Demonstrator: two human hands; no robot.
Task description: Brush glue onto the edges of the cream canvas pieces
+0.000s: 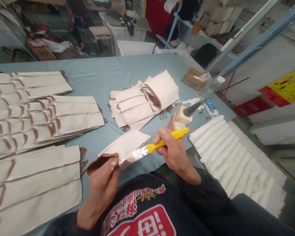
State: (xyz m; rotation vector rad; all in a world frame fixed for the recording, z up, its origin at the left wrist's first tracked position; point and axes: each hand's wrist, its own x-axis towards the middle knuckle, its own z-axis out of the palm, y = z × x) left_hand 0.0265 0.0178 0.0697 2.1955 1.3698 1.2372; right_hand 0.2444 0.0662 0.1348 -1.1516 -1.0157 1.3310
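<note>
My right hand (172, 149) is closed round the yellow handle of a paintbrush (167, 140). The white-coated bristles touch the near edge of a cream fabric piece (130, 141), close to my left fingers. My left hand (103, 183) pinches this piece by its folded-back brown end. White smears show on the left thumb. Just beyond the right hand stands a cream container (180, 118) with a dark conical top. Further back, a loose heap of cream fabric pieces (137, 105) with brown cords lies on the blue-grey table (90, 75).
Overlapping stacks of cream, brown-edged fabric pieces (39, 177) cover the table's left side. White folded pads (236, 164) lie in rows at the right. A small cardboard box (193, 79) and a clear bottle (212, 87) stand at the back right. Someone's legs show beyond the table.
</note>
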